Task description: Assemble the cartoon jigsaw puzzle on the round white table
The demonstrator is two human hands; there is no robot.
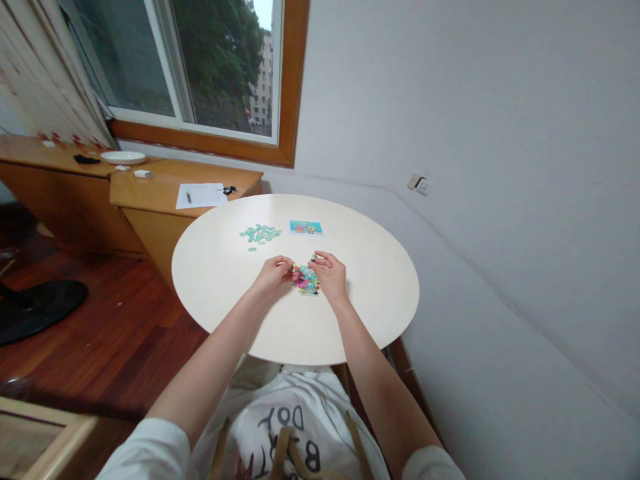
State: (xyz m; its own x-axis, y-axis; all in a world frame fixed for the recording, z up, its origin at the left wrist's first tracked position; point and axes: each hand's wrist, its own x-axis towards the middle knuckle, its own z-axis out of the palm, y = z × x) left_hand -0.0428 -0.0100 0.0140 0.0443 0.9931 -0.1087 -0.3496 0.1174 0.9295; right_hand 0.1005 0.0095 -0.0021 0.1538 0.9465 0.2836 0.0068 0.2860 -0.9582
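Observation:
Both hands are over the middle of a round white table (215,267). Between them lies a partly joined, colourful jigsaw puzzle (309,283) in pink, teal and yellow. My left hand (276,272) is pinched at the puzzle's left edge, its fingertips on a small puzzle piece (294,268). My right hand (331,272) is closed above the right side, a small puzzle piece (314,257) between thumb and finger. Part of the puzzle is hidden behind the fingers. Farther back are a pile of loose teal puzzle pieces (260,233) and a picture card (306,228).
Behind the table on the left, a wooden cabinet (165,175) bears a white plate (123,157), a sheet of paper (200,195) and small dark items. A white wall (450,100) with a socket (419,183) rises at the right. A black round base (45,308) stands on the floor.

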